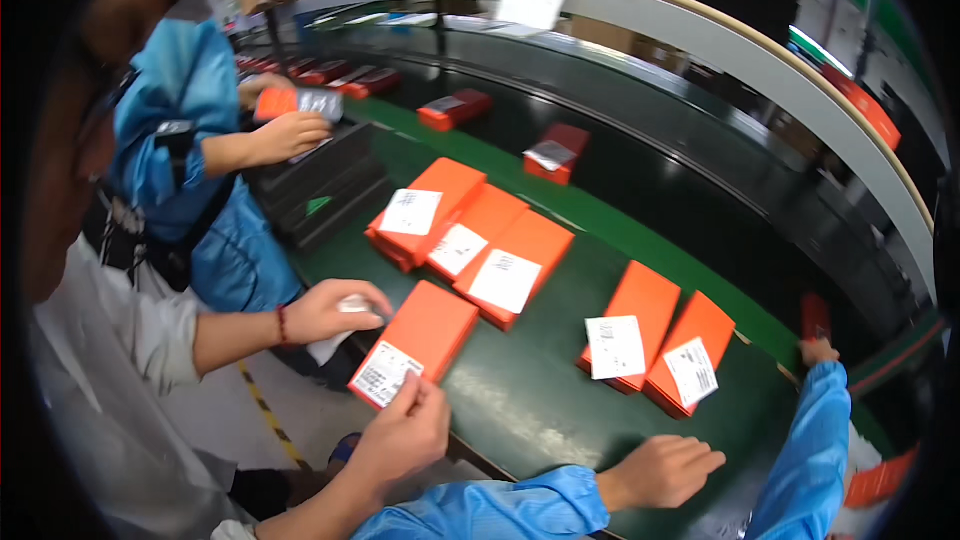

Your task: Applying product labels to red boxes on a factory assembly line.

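Note:
My left hand (662, 472), in a blue sleeve, hovers over the near edge of the green work table (560, 380). Its fingers are curled, and nothing shows in them. At the far right my right hand (820, 352) reaches to the conveyor side, its fingers on the near end of a small red box (816, 316). Between my hands and the middle of the table lie two orange boxes with white labels, a left box (645, 305) and a right box (708, 328). Three stacks of similar orange boxes (540, 240) stand farther left.
On my left, a white-sleeved person's hands (405, 435) hold a labelled orange box (435, 325). Beyond, a blue-sleeved person handles another box (277, 104) above a black crate (325, 185). Red boxes (455, 108) ride the dark conveyor (660, 155), under a curved rail (740, 35).

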{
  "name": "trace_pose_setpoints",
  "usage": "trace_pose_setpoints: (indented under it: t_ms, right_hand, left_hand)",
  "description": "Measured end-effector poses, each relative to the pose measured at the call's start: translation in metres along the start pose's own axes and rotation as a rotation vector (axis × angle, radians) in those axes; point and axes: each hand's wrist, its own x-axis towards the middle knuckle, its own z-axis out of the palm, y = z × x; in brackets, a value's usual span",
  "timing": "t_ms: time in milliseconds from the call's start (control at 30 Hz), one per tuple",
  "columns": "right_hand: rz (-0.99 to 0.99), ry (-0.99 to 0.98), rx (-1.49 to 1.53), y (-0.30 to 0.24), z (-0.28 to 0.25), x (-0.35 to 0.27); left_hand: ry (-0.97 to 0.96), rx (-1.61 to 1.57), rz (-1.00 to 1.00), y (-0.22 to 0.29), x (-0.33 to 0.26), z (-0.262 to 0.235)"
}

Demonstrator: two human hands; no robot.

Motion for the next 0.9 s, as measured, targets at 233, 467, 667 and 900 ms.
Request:
trace_pose_setpoints:
  t_ms: [233, 467, 667, 900]
  right_hand:
    - [-0.075, 0.268, -0.048, -0.167, -0.056, -0.171]
    - [-0.259, 0.41, 0.344, -0.15, -0.048, -0.39]
    - [0.034, 0.318, 0.559, -0.132, -0.054, -0.431]
    - [0.008, 0.339, 0.854, -0.094, -0.065, -0.402]
  left_hand:
    - [-0.044, 0.089, -0.11, 0.001, -0.015, -0.025]
    - [-0.064, 0.036, -0.407, -0.012, 0.004, -0.003]
    - [-0.022, -0.182, -0.468, -0.008, -0.015, 0.016]
    - [-0.013, -0.256, -0.393, 0.002, 0.007, 0.014]
